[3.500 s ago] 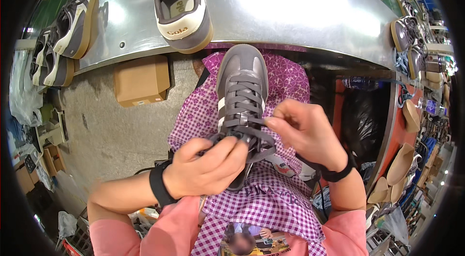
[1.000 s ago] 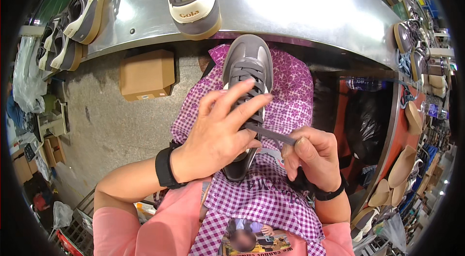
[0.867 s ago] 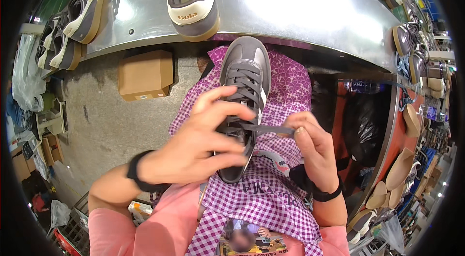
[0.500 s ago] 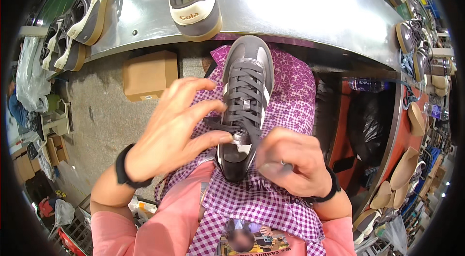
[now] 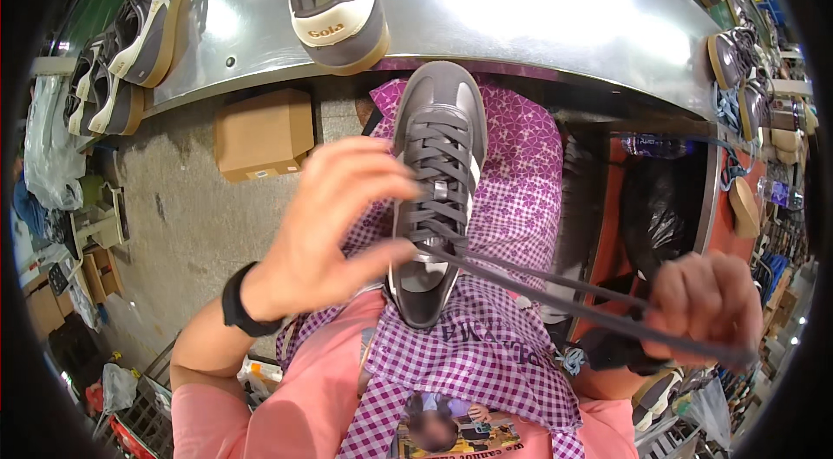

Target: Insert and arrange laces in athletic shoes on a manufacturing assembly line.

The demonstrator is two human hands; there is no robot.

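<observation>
A dark grey sneaker (image 5: pixel 440 95) with white side stripes rests on my lap, toe pointing away from me. Its grey lace is threaded through the eyelets up the tongue. From the top eyelets the lace ends (image 5: pixel 555 290) run taut to the right. My right hand (image 5: pixel 705 304), smeared by motion, is closed around them well out to the side. Beside the shoe's left edge is my left hand (image 5: pixel 325 225), thumb and fingers apart, close to the upper eyelets and with nothing seen in it.
Ahead runs a shiny metal bench (image 5: pixel 521 16) bearing another sneaker (image 5: pixel 338 12). More sneakers (image 5: pixel 152 29) stand at its left end and others (image 5: pixel 724 60) at the right. A cardboard box (image 5: pixel 265 134) lies on the floor. An orange-red shelf unit (image 5: pixel 612 212) stands at right.
My right hand has swung from beside the shoe's heel far out to the right, drawing the lace ends straight. My left hand stays at the shoe's left side.
</observation>
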